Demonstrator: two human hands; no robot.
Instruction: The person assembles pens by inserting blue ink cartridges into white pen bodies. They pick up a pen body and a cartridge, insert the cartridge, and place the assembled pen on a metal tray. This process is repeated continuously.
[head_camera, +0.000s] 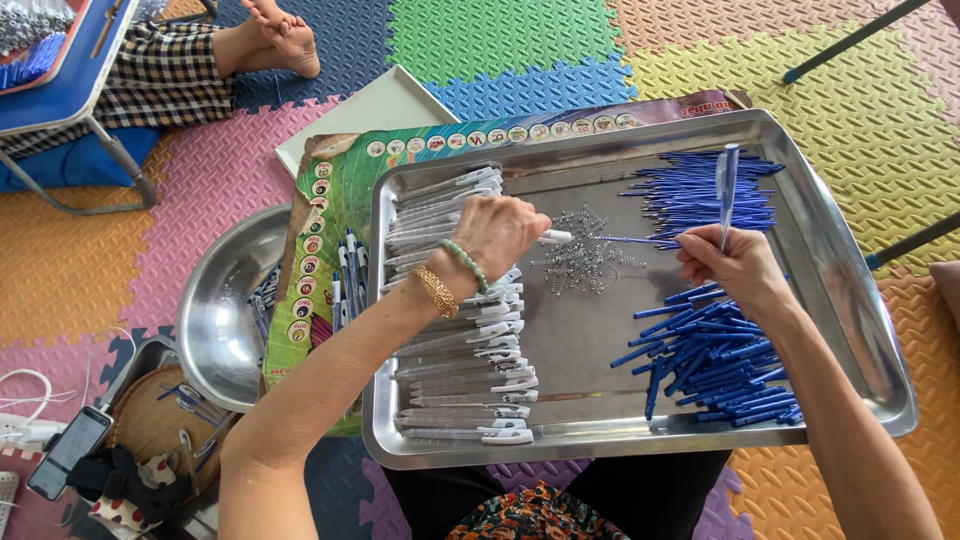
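1. The left hand (505, 232), in the centre of the frame, is pinching a white pen barrel (556, 237) whose long axis is running left to right, its open end pointing toward the right hand.
2. The right hand (735, 265), right of centre, is closing its fingers on a blue pen part (727, 190) standing nearly upright, and also seems to be holding a thin blue refill (640, 240) lying level, tip toward the barrel. The two hands are apart, with the refill bridging the gap between them.
3. A tangle of small metal springs (585, 258) is lying between the hands, nearer the left one.
4. White barrels (470, 390) are stacked in a column at the left of the steel tray (850, 300); blue refills (700, 195) are piled at upper right, blue pen parts (720, 370) at lower right.
5. The tray is resting on the person's lap over a printed cardboard sheet (330, 230); a round steel bowl (225, 300) is sitting at the left.
6. Coloured foam floor mats (500, 40) are covering the floor; another person's bare foot (285, 35) is showing at upper left.
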